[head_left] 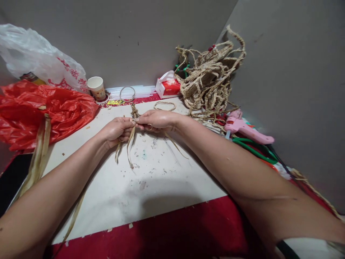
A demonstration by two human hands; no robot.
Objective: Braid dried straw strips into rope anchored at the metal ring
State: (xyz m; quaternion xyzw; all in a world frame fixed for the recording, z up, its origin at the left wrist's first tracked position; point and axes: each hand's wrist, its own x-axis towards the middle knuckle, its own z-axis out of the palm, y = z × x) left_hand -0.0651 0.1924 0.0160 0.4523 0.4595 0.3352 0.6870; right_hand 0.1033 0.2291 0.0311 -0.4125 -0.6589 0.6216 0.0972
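Both hands meet over the white board [161, 172]. My left hand [118, 129] is closed in a pinch on dry plant-fibre strips [130, 144], whose loose ends hang down toward the board. Fingertip to fingertip with it, my right hand [155, 120] pinches the same strips, and one thin end [176, 145] sticks out below it to the right. A short knotted or braided piece [134, 110] rises just beyond the fingers. Exactly how the strips cross between the fingertips is hidden.
Left are a red plastic bag [64, 111], long flat fibre strips [40, 147] and a paper cup [96, 88]. Behind lie clear sticks [145, 90] and a tissue pack [168, 85]. Coiled braided rope [210, 79], a pink glue gun [246, 127] and green-handled scissors [253, 149] occupy the right.
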